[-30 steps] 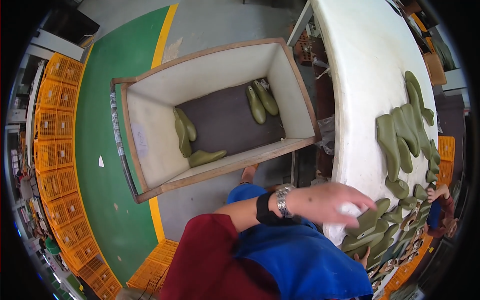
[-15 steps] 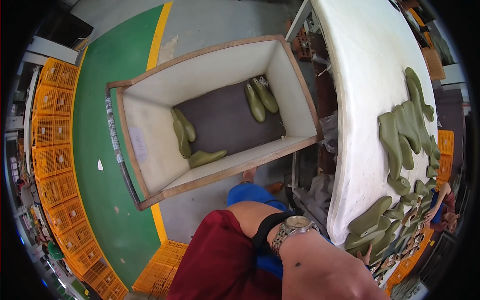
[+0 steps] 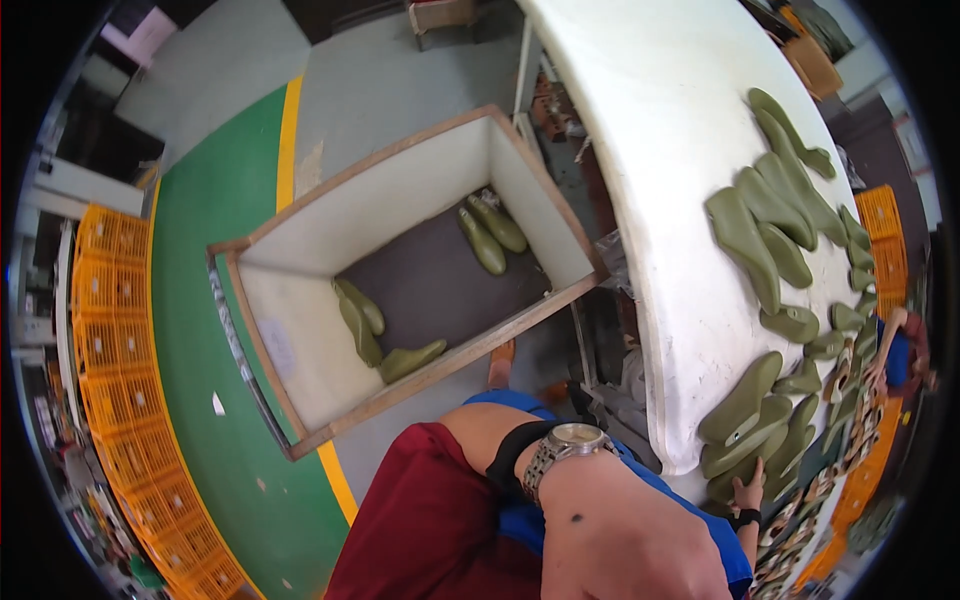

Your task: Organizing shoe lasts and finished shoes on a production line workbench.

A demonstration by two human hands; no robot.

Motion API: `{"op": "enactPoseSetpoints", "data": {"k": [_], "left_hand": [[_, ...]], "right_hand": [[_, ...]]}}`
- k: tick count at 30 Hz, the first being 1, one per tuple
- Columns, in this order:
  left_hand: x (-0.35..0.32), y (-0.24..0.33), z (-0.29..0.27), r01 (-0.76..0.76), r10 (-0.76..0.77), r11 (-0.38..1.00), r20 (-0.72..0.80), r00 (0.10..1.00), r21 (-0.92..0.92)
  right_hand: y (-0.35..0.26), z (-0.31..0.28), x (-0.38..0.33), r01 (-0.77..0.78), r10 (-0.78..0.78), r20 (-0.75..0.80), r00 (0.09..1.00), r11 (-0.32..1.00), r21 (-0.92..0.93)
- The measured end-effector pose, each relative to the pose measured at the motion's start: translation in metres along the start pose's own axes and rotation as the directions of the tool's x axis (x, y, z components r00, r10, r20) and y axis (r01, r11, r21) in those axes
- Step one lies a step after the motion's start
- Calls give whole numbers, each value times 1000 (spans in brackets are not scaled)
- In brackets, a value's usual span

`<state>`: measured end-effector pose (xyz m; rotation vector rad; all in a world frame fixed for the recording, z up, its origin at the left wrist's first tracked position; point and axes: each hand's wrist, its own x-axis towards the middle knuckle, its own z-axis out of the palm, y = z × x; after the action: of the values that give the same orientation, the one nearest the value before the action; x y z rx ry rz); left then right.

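Note:
My left hand (image 3: 640, 560) is raised close at the lower edge, with a metal-strapped watch (image 3: 578, 436) on its wrist. Its fingers are out of view. Farther right, my right hand (image 3: 746, 492), with a black wristband, has its fingers on a cluster of green shoe lasts (image 3: 740, 400) at the near end of the white table (image 3: 620, 120). They seem to curl round one last, partly hidden. More green shoe lasts (image 3: 742, 240) lie beyond on the table. In the wooden-rimmed box (image 3: 288, 340) lie a pair of lasts (image 3: 482, 240) and several others (image 3: 358, 325) at its left.
A taped bar handle (image 3: 232, 335) runs along the box's left side. Stacked orange crates (image 3: 110, 330) line the green floor strip (image 3: 215, 300). Another person's arm (image 3: 888, 350) shows at the far right, near the crowded table end.
The view has turned, so the box and table sit farther left. My right hand and its wristband show more fully by the lasts. My left hand stays raised close. Lasts in the box look unchanged.

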<state>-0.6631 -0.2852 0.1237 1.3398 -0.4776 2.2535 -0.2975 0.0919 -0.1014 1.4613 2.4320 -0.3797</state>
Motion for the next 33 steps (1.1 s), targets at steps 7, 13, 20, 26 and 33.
{"op": "enactPoseSetpoints", "data": {"k": [7,13,20,26,33], "left_hand": [[21,-75,15,464,-438,881,212,874,-93],[4,-176,-98,836,-988,-88,-157,-3,542],[-95,-193,-305,-50,-840,-505,-476,260,862],[-65,-202,-396,-279,-651,-759,-704,285,588],[-66,-230,-426,-309,-681,-732,-670,296,608]], "right_hand": [[-2,-2,-24,64,-60,-227,972,998,10],[-20,5,-45,-77,107,-300,948,991,109],[-23,-3,-58,-72,120,-304,945,984,165],[-31,-13,-58,-127,177,-271,946,974,190],[-32,-72,-31,-159,256,-358,898,948,277]]}}
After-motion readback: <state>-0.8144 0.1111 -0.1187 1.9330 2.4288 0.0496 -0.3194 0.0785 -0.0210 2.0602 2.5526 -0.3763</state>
